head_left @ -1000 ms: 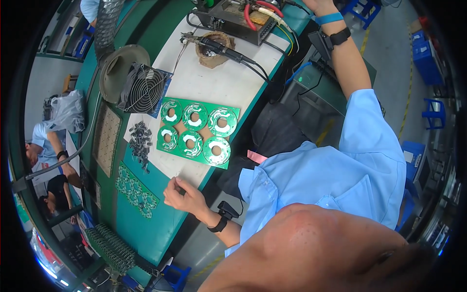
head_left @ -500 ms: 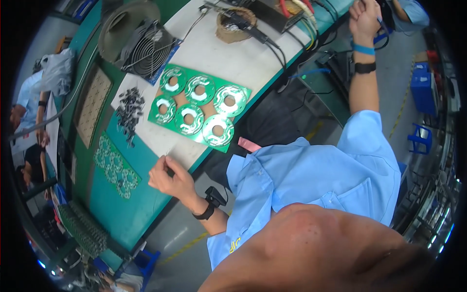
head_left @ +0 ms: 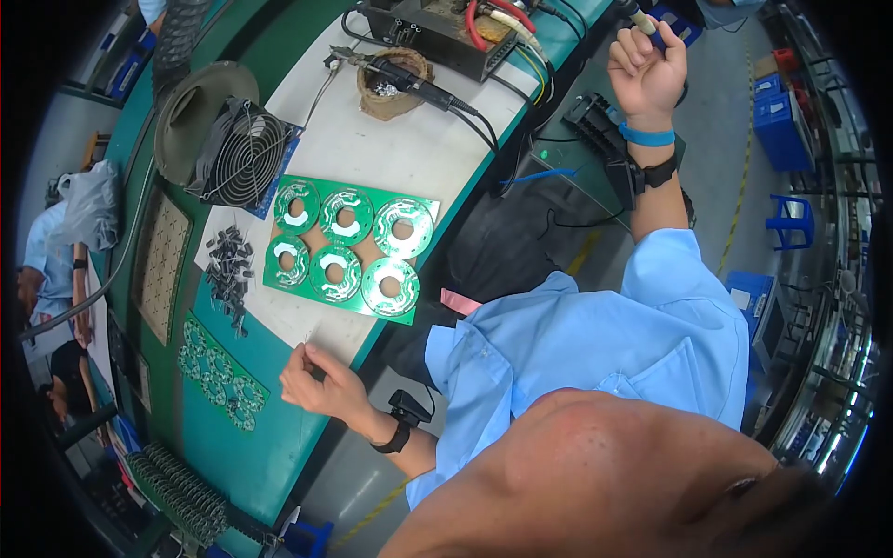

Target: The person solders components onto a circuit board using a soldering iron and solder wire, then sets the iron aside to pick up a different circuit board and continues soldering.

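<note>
My left hand is over the bench's near edge, thumb and fingers closed in a pinch. A thin pale wire seems to stick out from its fingertips. Just beyond lies a green panel of round circuit boards, each with a hole in its middle and white and silver tracks. Raised at the upper right, away from the bench, my right hand is closed around a stick-like tool with a pale collar, like a soldering iron; its far end is cut off by the picture's edge.
Left of the panel lies a heap of black leaded components, with another green board panel nearer. A fan stands behind. Farther back are a black tool with cables over a brown bowl, and a black box.
The view has shifted, so the bench things sit farther left. My right hand has come lower and to the left, and its tool now shows more plainly. My left hand keeps its pinch.
</note>
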Action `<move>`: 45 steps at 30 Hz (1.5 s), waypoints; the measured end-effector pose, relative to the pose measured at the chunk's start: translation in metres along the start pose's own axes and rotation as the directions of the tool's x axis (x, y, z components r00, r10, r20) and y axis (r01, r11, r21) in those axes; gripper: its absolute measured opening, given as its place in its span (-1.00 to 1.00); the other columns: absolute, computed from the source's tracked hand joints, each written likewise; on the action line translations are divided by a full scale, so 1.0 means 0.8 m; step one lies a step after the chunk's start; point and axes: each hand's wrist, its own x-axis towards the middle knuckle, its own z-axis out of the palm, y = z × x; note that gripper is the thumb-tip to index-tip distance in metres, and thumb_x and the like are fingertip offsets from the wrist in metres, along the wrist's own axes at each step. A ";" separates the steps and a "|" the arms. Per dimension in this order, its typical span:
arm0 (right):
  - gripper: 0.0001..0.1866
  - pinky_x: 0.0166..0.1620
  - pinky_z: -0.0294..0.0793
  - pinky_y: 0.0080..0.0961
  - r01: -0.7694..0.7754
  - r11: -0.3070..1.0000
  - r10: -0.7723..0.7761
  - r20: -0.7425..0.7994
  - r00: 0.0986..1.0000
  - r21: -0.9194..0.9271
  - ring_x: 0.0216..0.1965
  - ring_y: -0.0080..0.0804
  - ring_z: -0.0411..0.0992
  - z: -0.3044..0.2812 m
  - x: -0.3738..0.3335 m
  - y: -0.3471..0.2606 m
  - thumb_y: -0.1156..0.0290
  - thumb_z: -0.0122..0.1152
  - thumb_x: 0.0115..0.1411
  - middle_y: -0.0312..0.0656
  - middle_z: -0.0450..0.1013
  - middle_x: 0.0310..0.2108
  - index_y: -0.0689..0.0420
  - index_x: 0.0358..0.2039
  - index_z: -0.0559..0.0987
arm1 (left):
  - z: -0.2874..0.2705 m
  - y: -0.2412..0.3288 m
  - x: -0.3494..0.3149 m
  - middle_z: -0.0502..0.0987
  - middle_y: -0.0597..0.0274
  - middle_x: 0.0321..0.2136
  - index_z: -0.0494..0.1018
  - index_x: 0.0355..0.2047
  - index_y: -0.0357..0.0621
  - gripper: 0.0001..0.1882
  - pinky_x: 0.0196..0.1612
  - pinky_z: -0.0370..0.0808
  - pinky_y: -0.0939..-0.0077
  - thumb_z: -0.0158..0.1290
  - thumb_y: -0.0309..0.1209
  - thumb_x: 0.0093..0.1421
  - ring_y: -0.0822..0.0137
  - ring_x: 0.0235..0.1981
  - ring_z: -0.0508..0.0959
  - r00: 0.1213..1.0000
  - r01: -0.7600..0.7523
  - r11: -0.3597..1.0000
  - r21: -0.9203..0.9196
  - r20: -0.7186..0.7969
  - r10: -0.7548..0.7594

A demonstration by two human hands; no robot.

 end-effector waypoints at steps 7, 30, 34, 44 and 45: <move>-0.72 -0.51 0.21 -0.60 -0.143 0.951 0.153 -0.015 0.988 0.272 -0.55 -0.55 0.20 -0.040 0.004 -0.006 0.26 0.00 0.40 -0.35 0.23 -0.60 0.17 -0.41 0.43 | -0.001 0.002 -0.002 0.50 0.28 -0.50 0.59 -0.26 -0.22 -0.92 -0.29 0.22 0.29 0.18 -0.48 0.28 0.26 -0.47 0.44 1.000 0.010 1.000 0.004 0.009 -0.010; -0.69 -0.45 0.48 -0.42 -0.208 0.957 0.236 0.122 0.964 -0.204 -0.52 -0.33 0.48 0.090 -0.139 0.190 0.22 -0.11 0.51 -0.03 0.54 -0.44 0.21 -0.03 0.46 | -0.001 0.001 0.000 0.51 0.37 -0.52 0.60 -0.31 -0.11 -0.94 -0.28 0.22 0.39 0.22 -0.51 0.19 0.33 -0.48 0.43 0.997 0.067 0.998 0.002 0.034 -0.067; -0.67 -0.46 0.51 -0.39 -0.256 0.958 0.264 0.044 0.964 -0.130 -0.53 -0.32 0.51 0.091 -0.133 0.193 0.19 -0.13 0.54 -0.03 0.56 -0.45 0.20 -0.06 0.46 | -0.003 0.000 -0.001 0.52 0.37 -0.51 0.60 -0.31 -0.11 -0.94 -0.29 0.21 0.38 0.22 -0.51 0.19 0.33 -0.48 0.43 0.998 0.065 0.998 0.003 0.027 -0.065; -0.65 -0.46 0.51 -0.41 -0.277 0.954 0.276 -0.022 0.961 -0.115 -0.53 -0.32 0.51 0.095 -0.130 0.193 0.14 -0.15 0.54 -0.08 0.56 -0.46 0.17 -0.08 0.47 | 0.000 0.001 0.003 0.53 0.37 -0.50 0.60 -0.32 -0.12 -0.94 -0.29 0.20 0.39 0.22 -0.52 0.19 0.33 -0.48 0.43 0.998 0.057 0.998 0.004 0.036 -0.057; -0.66 -0.42 0.54 -0.39 -0.267 0.955 0.270 0.007 0.963 -0.131 -0.49 -0.31 0.53 0.094 -0.129 0.190 0.16 -0.13 0.54 -0.06 0.57 -0.42 0.17 -0.06 0.47 | 0.000 0.001 0.004 0.54 0.37 -0.49 0.60 -0.32 -0.12 -0.94 -0.29 0.20 0.39 0.22 -0.52 0.19 0.33 -0.48 0.43 0.998 0.057 0.998 0.002 0.037 -0.057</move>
